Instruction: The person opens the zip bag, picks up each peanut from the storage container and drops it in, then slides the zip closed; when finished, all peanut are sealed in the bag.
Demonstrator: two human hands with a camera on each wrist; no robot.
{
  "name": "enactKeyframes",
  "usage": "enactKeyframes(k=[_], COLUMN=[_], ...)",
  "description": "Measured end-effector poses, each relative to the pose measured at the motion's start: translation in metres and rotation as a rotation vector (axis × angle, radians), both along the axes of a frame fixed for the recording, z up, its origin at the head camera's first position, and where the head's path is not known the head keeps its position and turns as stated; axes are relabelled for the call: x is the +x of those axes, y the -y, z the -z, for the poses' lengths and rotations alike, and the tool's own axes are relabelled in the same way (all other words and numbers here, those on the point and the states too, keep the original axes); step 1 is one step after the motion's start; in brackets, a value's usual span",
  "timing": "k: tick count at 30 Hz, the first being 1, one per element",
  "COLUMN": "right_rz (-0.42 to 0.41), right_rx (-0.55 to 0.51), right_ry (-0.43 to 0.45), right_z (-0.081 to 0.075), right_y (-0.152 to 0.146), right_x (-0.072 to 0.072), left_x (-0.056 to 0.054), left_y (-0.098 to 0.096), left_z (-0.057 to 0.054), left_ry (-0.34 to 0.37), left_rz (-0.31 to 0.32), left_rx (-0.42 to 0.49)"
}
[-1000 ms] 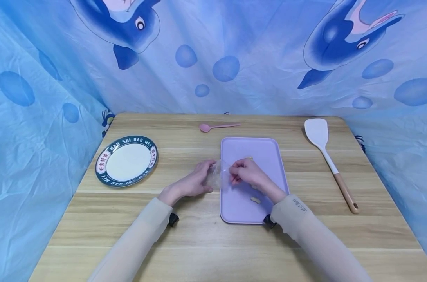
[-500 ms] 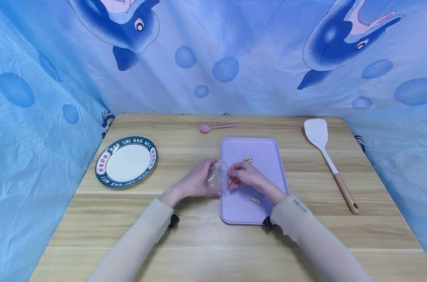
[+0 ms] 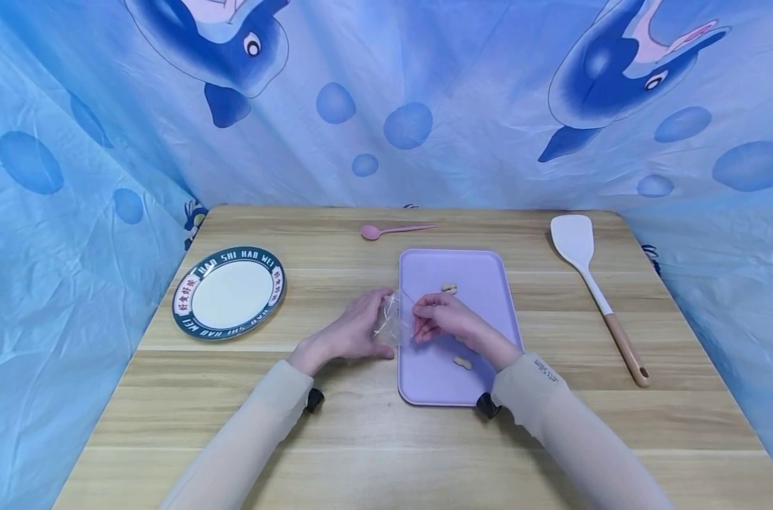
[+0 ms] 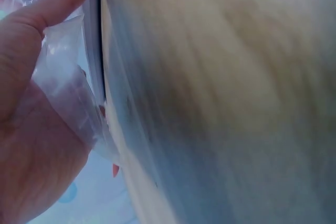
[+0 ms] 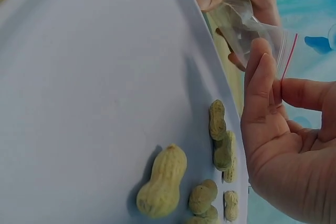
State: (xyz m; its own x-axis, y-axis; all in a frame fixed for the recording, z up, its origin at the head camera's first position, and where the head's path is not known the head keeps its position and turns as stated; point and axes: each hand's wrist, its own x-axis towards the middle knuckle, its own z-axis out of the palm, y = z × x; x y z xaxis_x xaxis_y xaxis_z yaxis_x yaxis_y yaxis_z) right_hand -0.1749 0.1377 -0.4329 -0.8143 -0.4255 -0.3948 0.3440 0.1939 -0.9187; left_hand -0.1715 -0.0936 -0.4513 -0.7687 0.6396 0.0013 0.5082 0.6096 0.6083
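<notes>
A clear zip-lock bag with a red line along its seal stands between the hands at the left edge of a lilac tray. My right hand pinches the sealing edge between thumb and fingers. The left hand cups the body of the bag, fingers on the far side and thumb on the near side. Several unshelled peanuts lie on the tray under and beside the right hand. In the left wrist view the clear plastic rests against the left palm. Whether the bag holds anything cannot be told.
A white plate with a dark green lettered rim is at the left. A pink spoon lies behind the tray. At the right is a white spatula with a wooden handle. A blue dolphin-print sheet hangs behind the wooden table.
My right hand has shifted slightly left and down, baring a peanut at the tray's far part. The left thumb has moved towards the tray edge and back a little.
</notes>
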Motion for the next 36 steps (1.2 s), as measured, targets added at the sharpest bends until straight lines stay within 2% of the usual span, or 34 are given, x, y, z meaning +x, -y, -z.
enactKeyframes(k=[9, 24, 36], right_rz=[0.003, -0.011, -0.04], right_rx=[0.006, 0.015, 0.018], right_ry=[-0.008, 0.005, -0.013], right_z=[-0.0021, -0.0021, 0.0017], right_y=[-0.0037, 0.0, 0.0025], right_x=[0.0009, 0.0049, 0.0047], left_x=[-0.0009, 0.0017, 0.0023], left_y=[0.0009, -0.0033, -0.0069], left_z=[-0.0007, -0.0029, -0.0025], left_ry=[0.009, -0.006, -0.017], left_rz=[0.003, -0.069, -0.054], left_rx=[-0.014, -0.003, -0.001])
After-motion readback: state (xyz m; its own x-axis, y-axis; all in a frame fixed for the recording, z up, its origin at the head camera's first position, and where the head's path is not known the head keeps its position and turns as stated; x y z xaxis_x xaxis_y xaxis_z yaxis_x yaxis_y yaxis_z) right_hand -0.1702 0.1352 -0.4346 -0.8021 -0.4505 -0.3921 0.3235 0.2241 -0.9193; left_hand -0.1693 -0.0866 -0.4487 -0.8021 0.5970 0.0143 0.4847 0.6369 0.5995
